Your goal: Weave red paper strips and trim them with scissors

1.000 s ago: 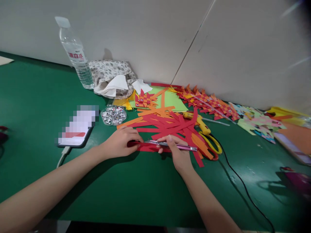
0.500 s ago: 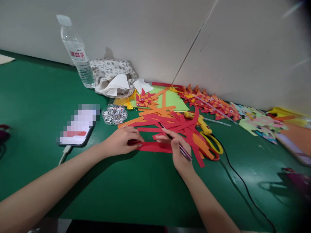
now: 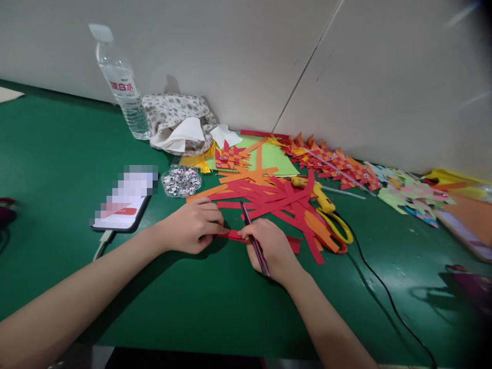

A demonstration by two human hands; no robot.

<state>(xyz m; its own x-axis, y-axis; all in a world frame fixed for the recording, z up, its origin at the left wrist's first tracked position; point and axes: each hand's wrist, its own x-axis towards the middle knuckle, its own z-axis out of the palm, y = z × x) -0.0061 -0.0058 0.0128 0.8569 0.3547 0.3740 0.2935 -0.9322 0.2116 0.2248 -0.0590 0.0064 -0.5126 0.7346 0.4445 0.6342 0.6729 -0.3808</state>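
Observation:
A folded red paper strip point(image 3: 233, 234) lies flat on the green table between my hands. My left hand point(image 3: 196, 225) is closed at the strip's left end, its fingertips pressing down on the paper. My right hand point(image 3: 271, 248) is closed around a slim, dark purple pen-like tool point(image 3: 258, 252), whose tip points up and away from the paper. The thumb and fingertips of that same hand also press on the strip. Part of the strip is hidden under the right hand, and its right end point(image 3: 294, 244) shows beyond it.
Loose red and orange strips point(image 3: 265, 197) are heaped just beyond my hands. Right of them are a yellow glue gun point(image 3: 323, 197) with a black cord and yellow-handled scissors point(image 3: 340, 225). Googly eyes point(image 3: 181, 182), a phone point(image 3: 125, 200), a water bottle point(image 3: 125, 89) and woven paper fish point(image 3: 334, 164) stand around.
My right hand has moved left and down onto the strip, turning the tool more upright. The strip, raised at its left end before, now lies folded and pressed between both hands.

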